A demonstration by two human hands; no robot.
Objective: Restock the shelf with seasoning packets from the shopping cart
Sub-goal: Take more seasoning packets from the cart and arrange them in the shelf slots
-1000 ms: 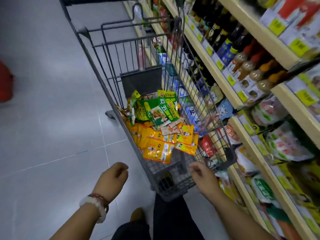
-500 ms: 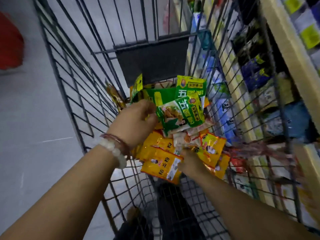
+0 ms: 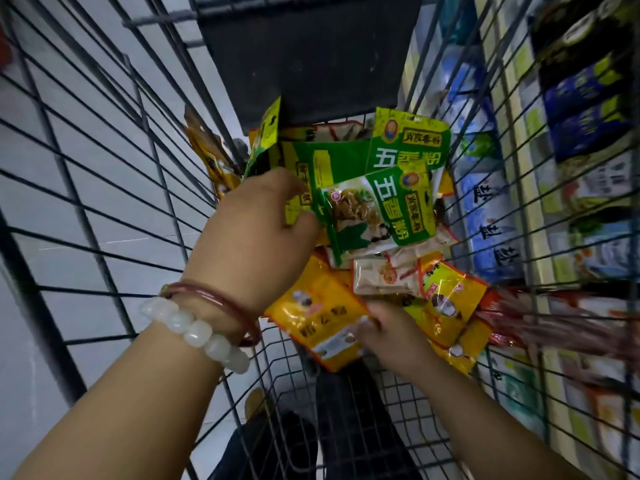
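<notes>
Both my hands are down inside the wire shopping cart (image 3: 86, 188), on a heap of seasoning packets. My left hand (image 3: 256, 233), with a bead bracelet and a red bangle on the wrist, pinches the edge of a green packet (image 3: 377, 209) with white characters at the top of the heap. My right hand (image 3: 388, 334) lies lower, its fingers curled over the edge of a yellow packet (image 3: 315, 323). More green packets (image 3: 408, 143) and yellow packets (image 3: 450, 299) lie around them.
A dark flap (image 3: 311, 60) closes the cart's far end. Through the right cart wall I see store shelves (image 3: 512, 57) with blue salt bags (image 3: 485, 216) and other bagged goods. Grey tiled floor (image 3: 69, 237) lies to the left. Red packets (image 3: 554, 320) blur at right.
A second ago both hands hovered outside the cart's near end. They have reached into the cart; the left took hold of a green packet, the right a yellow one. The view moved closer.
</notes>
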